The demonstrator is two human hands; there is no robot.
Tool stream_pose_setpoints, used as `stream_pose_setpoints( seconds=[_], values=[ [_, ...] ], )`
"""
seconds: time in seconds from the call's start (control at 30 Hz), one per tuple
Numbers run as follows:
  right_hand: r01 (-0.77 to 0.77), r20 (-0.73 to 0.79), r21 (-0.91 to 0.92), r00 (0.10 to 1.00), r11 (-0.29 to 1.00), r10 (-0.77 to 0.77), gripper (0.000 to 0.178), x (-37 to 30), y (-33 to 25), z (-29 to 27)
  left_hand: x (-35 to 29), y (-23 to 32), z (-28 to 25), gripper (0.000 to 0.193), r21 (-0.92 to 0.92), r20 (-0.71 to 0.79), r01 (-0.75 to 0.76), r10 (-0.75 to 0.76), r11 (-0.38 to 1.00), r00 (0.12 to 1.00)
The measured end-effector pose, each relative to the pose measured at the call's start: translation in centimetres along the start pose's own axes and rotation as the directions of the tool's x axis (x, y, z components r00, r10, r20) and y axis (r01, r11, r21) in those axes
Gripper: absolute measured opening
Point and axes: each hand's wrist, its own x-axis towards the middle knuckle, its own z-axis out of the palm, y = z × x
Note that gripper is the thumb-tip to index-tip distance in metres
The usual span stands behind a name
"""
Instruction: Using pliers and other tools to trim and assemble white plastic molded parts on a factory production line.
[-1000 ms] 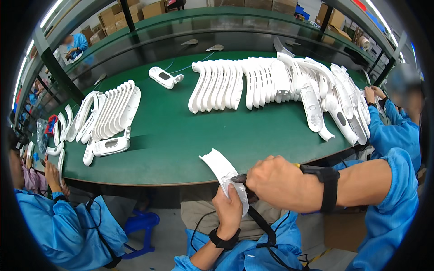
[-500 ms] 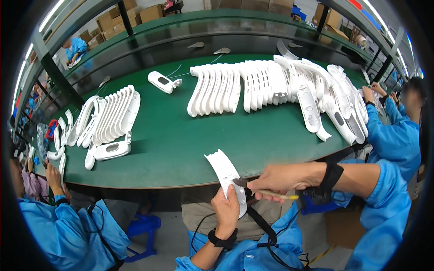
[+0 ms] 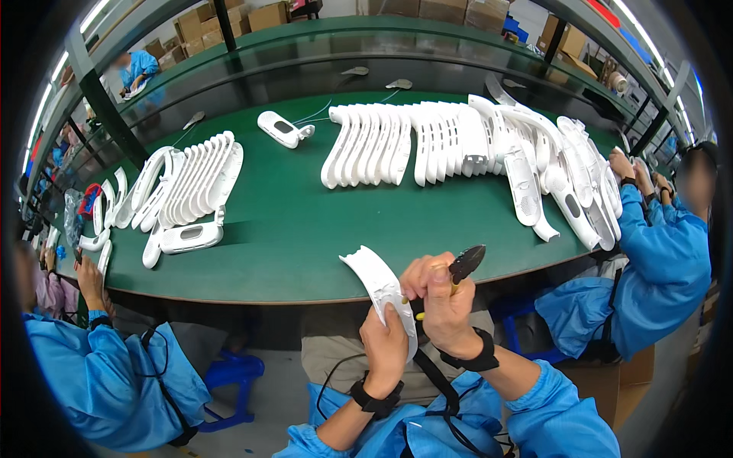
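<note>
My left hand (image 3: 384,341) grips a long, curved white plastic shell (image 3: 372,276), thumb on its inner face, just off the table's near edge. Its far end tilts up over the green tabletop, while the lower end is partly behind my fingers. Beside it, my right hand (image 3: 444,305) is closed around a slim tool whose wide, dark leaf-shaped end (image 3: 467,263) points up and right. A yellow tip (image 3: 421,316) shows below the fingers, close to the shell. My right fingertips are at the shell's right edge; whether they touch it I cannot tell.
Rows of similar white shells (image 3: 366,145) stand across the green table (image 3: 290,252), with a looser pile (image 3: 573,175) at right. Another row (image 3: 202,179) lies at left. A white part with a dark oval window (image 3: 284,130) lies behind. Co-workers in blue sit on both sides.
My right hand has turned upright and drawn in toward me. The tool's dark end has swung off the shell to point up, and its yellow end now faces down. My left hand still holds the shell.
</note>
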Motion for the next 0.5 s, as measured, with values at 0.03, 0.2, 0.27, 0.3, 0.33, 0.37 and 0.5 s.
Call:
stream_pose_setpoints(
  seconds=[0.03,0.2,0.27,0.3,0.33,0.37,0.5],
  values=[
    [0.050,0.034,0.002,0.998,0.999,-0.050,0.032,0.1,0.3,0.2,-0.1,-0.1,0.2,0.026,-0.020,-0.003,0.024,-0.024,1.000,1.000],
    [0.039,0.112,-0.067,0.993,0.997,-0.031,0.031,-0.2,2.3,0.3,-0.4,0.1,0.2,0.025,-0.065,0.019,0.067,-0.066,0.996,0.998],
    [0.038,0.107,-0.077,0.994,0.996,-0.029,0.031,-0.4,2.4,0.5,-0.4,0.1,0.0,0.024,-0.076,0.050,0.076,-0.072,0.994,0.996],
    [0.040,0.098,-0.087,0.995,0.995,-0.031,0.031,-0.5,2.5,0.5,-0.4,0.1,0.0,0.024,-0.078,0.049,0.079,-0.076,0.994,0.996],
    [0.034,0.100,-0.087,0.995,0.996,-0.026,0.031,-0.4,2.6,0.6,-0.3,0.2,-0.1,0.024,-0.074,0.041,0.054,-0.051,0.996,0.998],
    [0.062,0.111,-0.113,0.993,0.992,-0.050,0.031,-0.3,2.7,0.7,-0.3,0.3,-0.1,0.024,-0.071,0.034,0.028,-0.026,0.997,0.999],
    [0.037,0.048,-0.108,0.998,0.993,-0.032,0.031,0.1,3.3,0.7,-0.2,0.2,-0.2,0.024,-0.086,0.022,0.064,-0.062,0.994,0.998]
  ],
)
